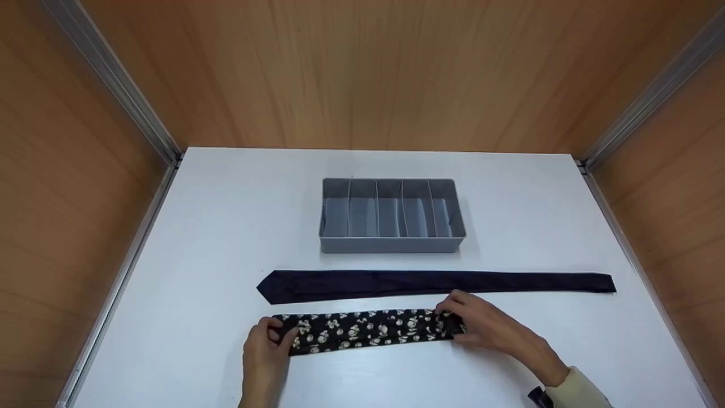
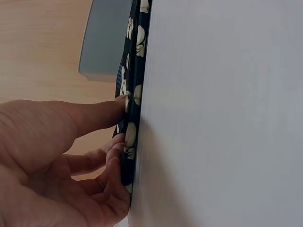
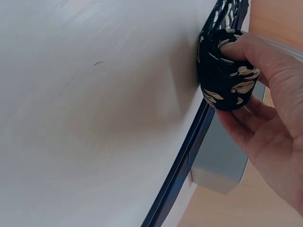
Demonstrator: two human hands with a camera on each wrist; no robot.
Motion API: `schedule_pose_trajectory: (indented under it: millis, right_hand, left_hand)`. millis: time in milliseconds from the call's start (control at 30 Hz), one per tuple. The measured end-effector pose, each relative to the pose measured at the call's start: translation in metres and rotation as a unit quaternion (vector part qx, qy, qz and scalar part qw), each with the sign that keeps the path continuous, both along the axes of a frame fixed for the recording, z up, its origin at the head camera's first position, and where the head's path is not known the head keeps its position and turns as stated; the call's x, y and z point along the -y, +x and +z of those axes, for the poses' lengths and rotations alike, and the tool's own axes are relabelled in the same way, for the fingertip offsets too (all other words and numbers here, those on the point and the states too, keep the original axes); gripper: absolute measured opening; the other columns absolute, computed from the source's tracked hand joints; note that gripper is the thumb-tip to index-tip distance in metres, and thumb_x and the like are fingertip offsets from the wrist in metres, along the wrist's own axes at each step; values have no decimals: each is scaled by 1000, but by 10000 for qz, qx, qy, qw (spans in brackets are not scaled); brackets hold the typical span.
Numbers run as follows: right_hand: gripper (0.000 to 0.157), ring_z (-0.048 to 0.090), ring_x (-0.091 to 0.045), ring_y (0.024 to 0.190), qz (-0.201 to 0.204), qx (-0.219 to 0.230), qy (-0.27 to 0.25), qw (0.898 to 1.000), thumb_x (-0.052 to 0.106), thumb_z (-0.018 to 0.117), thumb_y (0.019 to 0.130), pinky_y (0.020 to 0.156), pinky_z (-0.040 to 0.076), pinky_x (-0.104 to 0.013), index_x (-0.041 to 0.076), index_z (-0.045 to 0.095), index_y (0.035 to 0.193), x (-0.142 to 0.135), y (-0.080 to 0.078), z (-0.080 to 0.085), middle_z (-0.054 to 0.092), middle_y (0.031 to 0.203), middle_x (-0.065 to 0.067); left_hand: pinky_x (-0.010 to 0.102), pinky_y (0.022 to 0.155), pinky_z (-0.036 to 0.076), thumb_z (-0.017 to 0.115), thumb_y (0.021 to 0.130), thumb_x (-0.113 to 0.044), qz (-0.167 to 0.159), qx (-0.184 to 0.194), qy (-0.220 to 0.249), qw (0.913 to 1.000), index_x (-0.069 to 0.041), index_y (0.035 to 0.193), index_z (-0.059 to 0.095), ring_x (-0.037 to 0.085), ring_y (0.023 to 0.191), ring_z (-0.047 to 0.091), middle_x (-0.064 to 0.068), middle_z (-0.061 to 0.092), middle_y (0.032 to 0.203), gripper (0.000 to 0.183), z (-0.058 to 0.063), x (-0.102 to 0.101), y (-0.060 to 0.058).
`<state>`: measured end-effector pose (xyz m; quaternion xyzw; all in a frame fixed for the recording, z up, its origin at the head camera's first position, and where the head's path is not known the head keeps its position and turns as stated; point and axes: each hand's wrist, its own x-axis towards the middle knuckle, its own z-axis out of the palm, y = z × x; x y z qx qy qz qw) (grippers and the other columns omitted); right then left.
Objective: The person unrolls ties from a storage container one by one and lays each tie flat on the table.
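Observation:
A black necktie with a pale floral print (image 1: 362,330) lies across the table's front, part flat and part rolled. My left hand (image 1: 265,357) pinches its left end between thumb and fingers. At the other end, my right hand (image 1: 495,328) holds the rolled-up part of the tie (image 3: 229,82), thumb at the coil's open side and fingers around the far side. Just behind it a dark navy necktie (image 1: 396,282) is stretched out flat, its wide pointed end to the left. The palm side of my right hand is hidden in the head view.
A grey tray (image 1: 391,245) with several narrow compartments stands behind the navy tie; no contents show in them. Wood-grain panels (image 1: 351,73) with metal edge strips enclose the white table (image 1: 198,255) at the back and both sides.

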<state>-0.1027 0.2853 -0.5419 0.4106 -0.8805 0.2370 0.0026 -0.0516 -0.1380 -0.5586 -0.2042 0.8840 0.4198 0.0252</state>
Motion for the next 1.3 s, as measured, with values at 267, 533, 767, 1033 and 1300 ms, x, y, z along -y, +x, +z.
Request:
schedule_pose_trajectory:
  millis: [267,533,767,1033,1300]
  right_hand:
    - [60,53,-8,88,77,-145,-79,9998,2,91,69,74,52,-28,13,66,123,-11,2,0,59,109,1]
    - [62,52,-7,85,-89,111,20,9999,3,92,69,74,51,-28,13,66,124,-22,4,1,59,110,2]
    - [60,50,-5,87,-282,268,30,9992,-1,89,70,73,49,-27,15,65,123,-32,8,1,58,110,5]
    - [61,55,-7,93,-358,277,51,9990,0,89,71,77,52,-31,15,65,125,-36,10,0,58,113,5]
    - [61,58,-8,95,-444,304,43,9985,0,91,70,79,54,-32,14,66,123,-47,12,0,59,112,5]
  left_hand:
    - [34,67,43,78,93,-17,13,-50,37,10000,2,111,59,23,82,52,11,54,92,32,0,-1,0]
    - [35,67,43,78,93,-17,24,-62,27,10000,2,110,60,23,81,52,11,53,91,32,-1,0,1]
    - [35,69,42,76,94,-18,65,37,84,9999,2,112,60,24,83,51,11,53,92,32,1,0,0]
    - [33,69,43,75,95,-16,84,68,50,9999,1,113,59,24,84,51,11,53,93,30,0,-1,1]
    - [35,71,44,75,95,-17,45,143,126,9998,1,114,59,24,85,52,11,53,95,31,0,0,0]
